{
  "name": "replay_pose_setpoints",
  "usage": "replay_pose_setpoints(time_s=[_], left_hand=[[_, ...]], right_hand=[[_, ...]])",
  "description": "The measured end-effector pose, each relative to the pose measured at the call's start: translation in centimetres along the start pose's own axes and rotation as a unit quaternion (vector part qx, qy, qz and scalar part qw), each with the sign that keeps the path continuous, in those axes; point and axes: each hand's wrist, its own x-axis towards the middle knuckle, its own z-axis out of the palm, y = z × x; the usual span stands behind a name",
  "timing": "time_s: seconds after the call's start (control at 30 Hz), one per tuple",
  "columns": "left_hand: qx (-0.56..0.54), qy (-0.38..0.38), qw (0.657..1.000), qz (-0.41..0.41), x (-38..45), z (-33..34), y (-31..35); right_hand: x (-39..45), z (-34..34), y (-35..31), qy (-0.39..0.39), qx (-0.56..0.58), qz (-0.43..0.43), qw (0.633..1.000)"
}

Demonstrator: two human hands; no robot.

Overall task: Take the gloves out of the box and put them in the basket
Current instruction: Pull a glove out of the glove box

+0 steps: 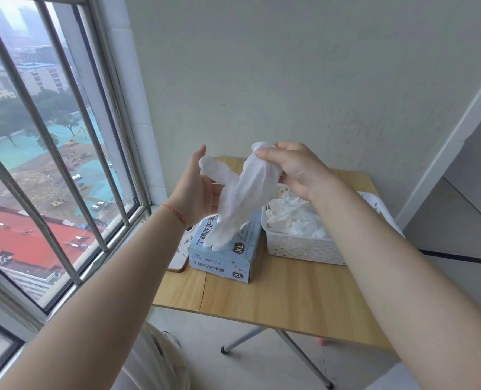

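white glove (240, 198) hanging above blue box (223, 256) | basket (304, 250) holds gloves (292, 216)

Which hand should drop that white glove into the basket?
Probably the right hand. It pinches the cuff of the thin white disposable glove and is nearer the white perforated plastic basket. The left hand only touches a glove finger, over the pale blue cardboard glove box.

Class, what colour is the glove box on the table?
Light blue box with dark lettering, seen in the head view.
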Motion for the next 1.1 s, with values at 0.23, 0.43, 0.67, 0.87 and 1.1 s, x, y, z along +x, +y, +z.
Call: replay_pose_setpoints(time_s=[0.23,0.43,0.67,0.87,1.1], left_hand=[[0.164,0.021,0.983,0.074,1.2,0.4,0.4],[0.217,-0.106,0.956,0.165,1.2,0.1,1.0],[0.241,-0.046,0.95,0.193,1.2,0.9,0.4],[0.243,-0.035,0.949,0.198,1.0,1.1,-0.1],[0.305,-0.063,0.942,0.126,0.2,0.8,-0.2]], right_hand=[[-1.2,0.9,-1.1,-0.099,0.015,-0.02,0.995],[-1.4,0.5,-1.4,-0.094,-0.127,-0.058,0.986],[-1.7,0.4,-1.8,-0.018,-0.256,-0.108,0.961],[-1.9,0.2,-1.9,-0.066,-0.307,-0.078,0.946],[-1.7,0.3,-1.6,-0.034,-0.257,-0.089,0.962]])
